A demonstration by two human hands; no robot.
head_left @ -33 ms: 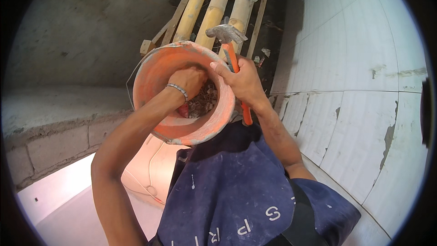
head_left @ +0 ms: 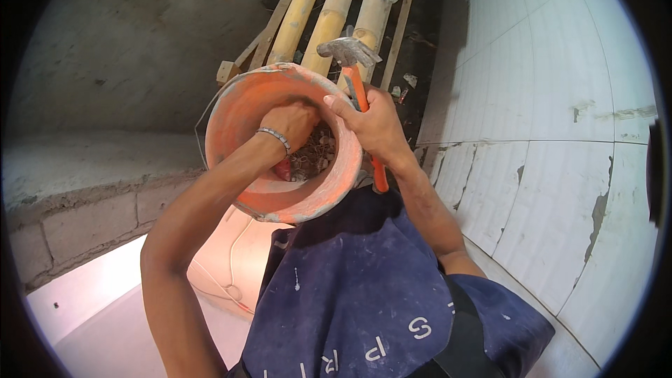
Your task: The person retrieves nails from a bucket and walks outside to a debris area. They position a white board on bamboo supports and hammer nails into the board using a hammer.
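A white-tiled wall (head_left: 525,98) rises along the right, seemingly limiting room for the right elbow; a rough block ledge (head_left: 91,217) borders the left, and bamboo poles (head_left: 330,24) run off beyond the far rim. Against the person's front sits a mortar-crusted orange bucket (head_left: 234,122), tilted so its mouth faces up toward the person, probably for easier reach. The right hand (head_left: 378,126) is closed around a claw hammer (head_left: 357,89), head up, its thumb over the bucket's right rim, apparently steadying it without putting the tool down. The left hand (head_left: 290,126) is down inside, fingertips hidden, so I cannot tell whether they grip anything; it blocks part of the nail-like bits and rubble (head_left: 322,150). A small red scrap (head_left: 282,169) lies near its wrist.
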